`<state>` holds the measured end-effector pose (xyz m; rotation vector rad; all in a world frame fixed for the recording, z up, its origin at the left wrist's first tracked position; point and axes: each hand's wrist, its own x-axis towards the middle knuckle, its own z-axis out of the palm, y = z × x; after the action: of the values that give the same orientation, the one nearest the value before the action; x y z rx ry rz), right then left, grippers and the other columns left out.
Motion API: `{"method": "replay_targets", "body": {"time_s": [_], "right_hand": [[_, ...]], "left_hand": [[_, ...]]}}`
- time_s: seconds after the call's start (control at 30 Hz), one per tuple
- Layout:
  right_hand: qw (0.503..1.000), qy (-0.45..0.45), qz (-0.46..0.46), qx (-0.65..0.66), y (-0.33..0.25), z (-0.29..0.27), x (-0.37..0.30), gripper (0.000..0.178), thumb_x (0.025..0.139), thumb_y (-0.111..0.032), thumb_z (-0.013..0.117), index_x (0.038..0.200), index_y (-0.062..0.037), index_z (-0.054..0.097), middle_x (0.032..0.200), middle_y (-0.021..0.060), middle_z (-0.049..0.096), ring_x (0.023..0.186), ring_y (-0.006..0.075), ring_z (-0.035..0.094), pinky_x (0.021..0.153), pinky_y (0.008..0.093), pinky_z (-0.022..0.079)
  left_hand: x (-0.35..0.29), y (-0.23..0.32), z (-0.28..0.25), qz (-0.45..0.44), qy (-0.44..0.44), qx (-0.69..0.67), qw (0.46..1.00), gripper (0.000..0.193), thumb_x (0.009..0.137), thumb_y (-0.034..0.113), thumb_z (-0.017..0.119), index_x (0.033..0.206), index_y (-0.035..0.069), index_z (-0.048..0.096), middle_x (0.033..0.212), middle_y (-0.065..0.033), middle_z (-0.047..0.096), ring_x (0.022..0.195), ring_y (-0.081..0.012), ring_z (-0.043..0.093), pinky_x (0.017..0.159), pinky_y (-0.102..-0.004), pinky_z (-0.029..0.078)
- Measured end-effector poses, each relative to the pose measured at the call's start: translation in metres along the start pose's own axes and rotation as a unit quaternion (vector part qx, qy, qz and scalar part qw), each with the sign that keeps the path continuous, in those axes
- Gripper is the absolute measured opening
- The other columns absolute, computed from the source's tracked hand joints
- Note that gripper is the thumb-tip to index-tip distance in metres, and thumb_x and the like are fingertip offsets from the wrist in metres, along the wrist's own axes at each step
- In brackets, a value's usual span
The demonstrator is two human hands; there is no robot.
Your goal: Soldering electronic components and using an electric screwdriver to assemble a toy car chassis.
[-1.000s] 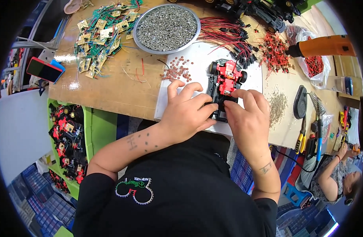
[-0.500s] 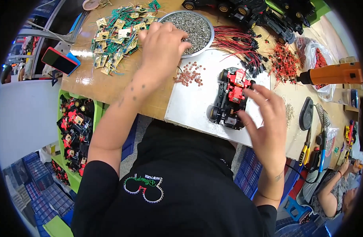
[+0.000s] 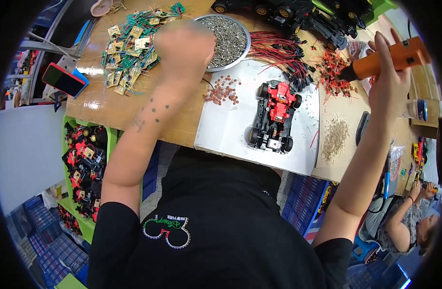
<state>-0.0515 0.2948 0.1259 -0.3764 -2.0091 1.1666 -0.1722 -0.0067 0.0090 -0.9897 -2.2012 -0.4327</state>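
Observation:
My left hand is at the left rim of a round metal bowl full of small screws. Motion smears its fingers, so I cannot tell what they hold. My right hand is closed around an orange electric screwdriver, whose dark tip points left toward a heap of red-and-black parts. Between my arms, a toy car chassis in black and red lies on a white board, with neither hand on it.
Green and tan circuit boards pile up at left, by small reddish-brown components. Red wires and black car bodies lie farther back. A green crate holds car parts. A phone stands far left; another person sits at right.
My right hand has gone from beside the chassis out to the screwdriver and taken hold of it; the tool is now tilted. My left hand stays by the bowl, now blurred.

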Motion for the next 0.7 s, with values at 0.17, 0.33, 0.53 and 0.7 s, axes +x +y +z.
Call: {"method": "replay_targets", "body": {"time_s": [0.17, 0.33, 0.53, 0.7], "right_hand": [[0.954, -0.060, 0.058, 0.288, -0.001, 0.009, -0.045, 0.044, 0.094, -0.018, 0.057, 0.130, 0.0078, 0.050, 0.107, 0.0141, 0.058, 0.086, 0.0181, 0.055, 0.078, 0.0307, 0.047], [0.855, -0.158, 0.063, 0.489, -0.019, 0.019, -0.086, 0.054, 0.094, -0.046, 0.054, 0.116, 0.0033, 0.052, 0.093, 0.0102, 0.050, 0.076, 0.0168, 0.048, 0.063, 0.0302, 0.039], [0.890, -0.163, 0.038, 0.425, -0.038, 0.030, -0.109, 0.056, 0.092, -0.054, 0.055, 0.106, 0.0004, 0.049, 0.089, 0.0101, 0.047, 0.067, 0.0164, 0.050, 0.057, 0.0284, 0.042], [0.904, -0.159, 0.041, 0.394, -0.041, 0.029, -0.114, 0.055, 0.092, -0.054, 0.055, 0.107, -0.0009, 0.049, 0.087, 0.0087, 0.047, 0.067, 0.0157, 0.050, 0.058, 0.0278, 0.042]], "left_hand": [[-0.001, 0.018, -0.013, -0.048, -0.028, -0.027, 0.998, 0.007, 0.078, 0.019, 0.072, 0.084, 0.017, 0.070, 0.074, 0.0053, 0.065, 0.088, -0.0173, 0.059, 0.088, -0.0449, 0.033], [-0.023, 0.092, -0.031, 0.012, -0.137, -0.246, 0.960, 0.012, 0.075, 0.018, 0.076, 0.082, 0.016, 0.067, 0.080, 0.0063, 0.064, 0.092, -0.0172, 0.055, 0.087, -0.0420, 0.032], [-0.037, 0.115, -0.027, -0.017, -0.122, -0.295, 0.947, 0.014, 0.070, 0.016, 0.077, 0.074, 0.015, 0.064, 0.071, 0.0054, 0.061, 0.085, -0.0185, 0.054, 0.083, -0.0435, 0.031], [-0.037, 0.116, -0.029, -0.017, -0.154, -0.288, 0.945, 0.015, 0.069, 0.018, 0.079, 0.077, 0.016, 0.066, 0.074, 0.0066, 0.064, 0.088, -0.0175, 0.056, 0.087, -0.0434, 0.032]]}}
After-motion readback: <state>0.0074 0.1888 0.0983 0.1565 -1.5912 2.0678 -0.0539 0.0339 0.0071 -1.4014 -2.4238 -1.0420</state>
